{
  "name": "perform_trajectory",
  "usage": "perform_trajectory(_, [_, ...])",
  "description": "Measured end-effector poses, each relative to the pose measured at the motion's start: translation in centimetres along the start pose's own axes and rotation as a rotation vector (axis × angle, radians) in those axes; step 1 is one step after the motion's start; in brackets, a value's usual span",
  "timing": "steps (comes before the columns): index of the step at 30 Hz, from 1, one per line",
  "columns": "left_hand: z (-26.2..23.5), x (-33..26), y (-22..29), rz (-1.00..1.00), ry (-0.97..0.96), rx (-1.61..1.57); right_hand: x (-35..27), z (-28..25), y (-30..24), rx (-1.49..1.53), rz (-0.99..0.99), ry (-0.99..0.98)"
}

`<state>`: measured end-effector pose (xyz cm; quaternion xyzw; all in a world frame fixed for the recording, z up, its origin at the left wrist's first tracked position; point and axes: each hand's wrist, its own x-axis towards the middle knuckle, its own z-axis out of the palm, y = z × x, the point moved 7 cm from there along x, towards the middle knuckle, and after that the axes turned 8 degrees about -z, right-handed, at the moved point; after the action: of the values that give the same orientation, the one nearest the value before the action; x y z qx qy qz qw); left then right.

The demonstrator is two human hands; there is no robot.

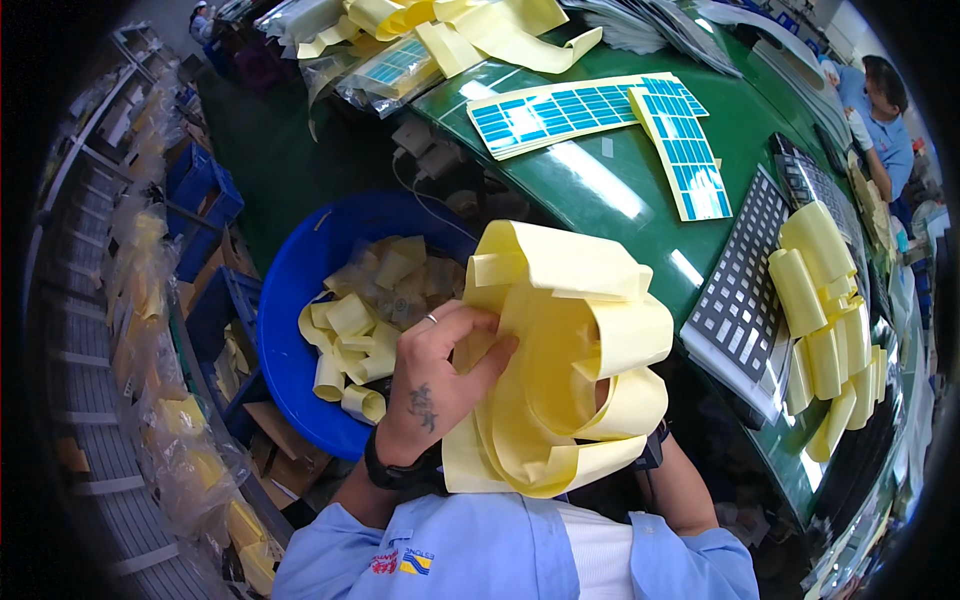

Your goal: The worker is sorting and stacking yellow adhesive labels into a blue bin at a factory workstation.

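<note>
A bundle of curled pale-yellow backing paper strips (pixel 560 380) is held up in front of my chest, looped over on itself. The thumb and fingers of my left hand (pixel 448 362) close on the bundle's left edge. My right hand (pixel 602 392) is behind the paper; only a small patch of skin shows through a gap, so its fingers are hidden. Left of the bundle and below it stands a round blue bin (pixel 285 400) with crumpled yellow strips (pixel 350 335) inside. Sheets of teal labels (pixel 560 112) lie on the green table, one smaller sheet (pixel 685 155) overlapping them.
On the green table (pixel 620 235) lies a black panel with pale squares (pixel 738 270), beside a heap of curled yellow strips (pixel 835 320). More yellow paper (pixel 500 30) is piled at the back. A roller conveyor (pixel 110 400) runs along the left. A co-worker (pixel 880 125) sits far right.
</note>
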<state>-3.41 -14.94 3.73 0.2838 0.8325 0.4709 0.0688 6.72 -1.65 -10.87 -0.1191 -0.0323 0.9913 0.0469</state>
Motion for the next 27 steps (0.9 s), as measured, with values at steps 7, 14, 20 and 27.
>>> perform_trajectory(7, [0.9, -0.2, -1.5, -0.232, -0.048, -0.209, -0.7, 0.0, 0.1, -0.018, -0.017, 0.000])
perform_trajectory(14, [0.6, -0.3, -0.9, -0.229, -0.012, -0.302, -0.6, 0.3, 0.0, -0.039, -0.027, 0.001])
perform_trajectory(20, [0.3, -0.4, -0.9, -0.168, -0.055, -0.161, -0.2, 0.8, 0.2, -0.056, -0.034, -0.002])
perform_trajectory(27, [0.3, -0.2, -0.5, -0.054, -0.035, -0.133, -0.2, 1.2, 0.6, -0.070, -0.054, -0.016])
